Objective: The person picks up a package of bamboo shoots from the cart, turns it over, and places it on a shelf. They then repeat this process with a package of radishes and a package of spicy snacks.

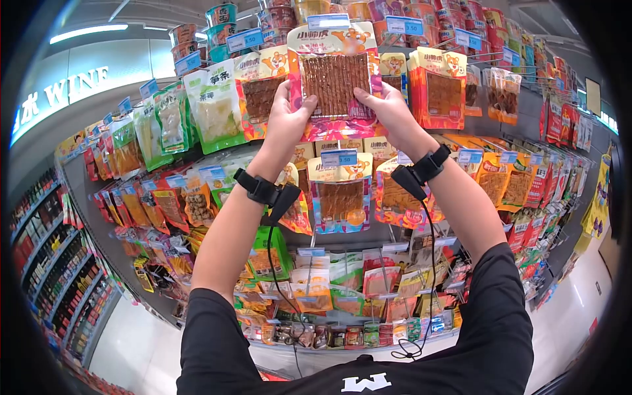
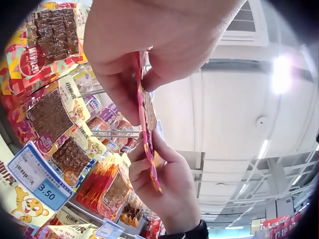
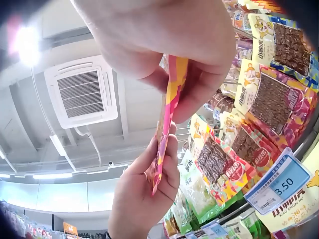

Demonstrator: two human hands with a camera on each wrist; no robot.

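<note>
Both hands hold up one flat snack packet (image 1: 336, 85) with a pink and cream wrapper and a clear window over brown strips. My left hand (image 1: 288, 122) grips its left edge, thumb in front and fingers behind. On the opposite edge, my right hand (image 1: 395, 115) pinches it the same way. Seen edge-on in the left wrist view, the packet (image 2: 146, 117) stands between the left hand (image 2: 154, 40) and the right hand (image 2: 172, 186). The right wrist view also shows the thin packet edge (image 3: 172, 94), with fingers on its far side.
Hanging packets fill the rack, among them a blue-edged one (image 1: 340, 204) below the hands and a green bag (image 1: 216, 105) at left. Price tags (image 1: 339, 158) stick out on hooks. Stacked tubs (image 1: 276, 18) line the top. Bottle shelves (image 1: 56, 270) stand far left.
</note>
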